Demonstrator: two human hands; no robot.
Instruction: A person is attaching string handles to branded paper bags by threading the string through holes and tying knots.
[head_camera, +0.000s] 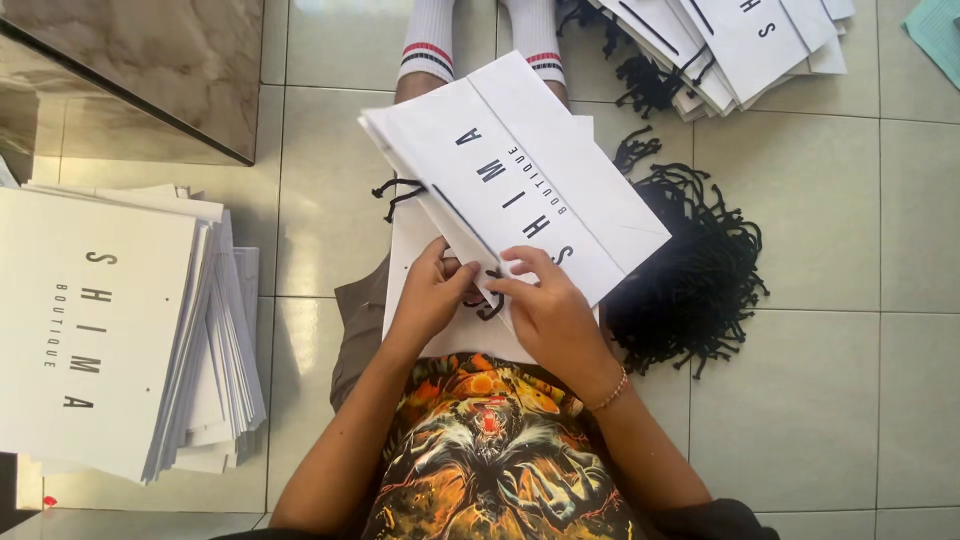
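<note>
Threading a black cord handle into a flat white paper bag over the lap.

The tiled floor (800, 400) is carrying a tall bag stack (100, 320) and a cord pile (700, 270); the white paper bag (520, 170) is lying tilted above the knees; both hands, left hand (432, 290) and right hand (545, 310), are pinching the black cord (488, 300) at its near edge. Keeping the edge taut should be helping, I judge.

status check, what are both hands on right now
Left hand and right hand both pinch the near edge of the white paper bag, at a black cord. Bag flat on the lap. Loose black cords heaped right; nothing blocking.
</note>
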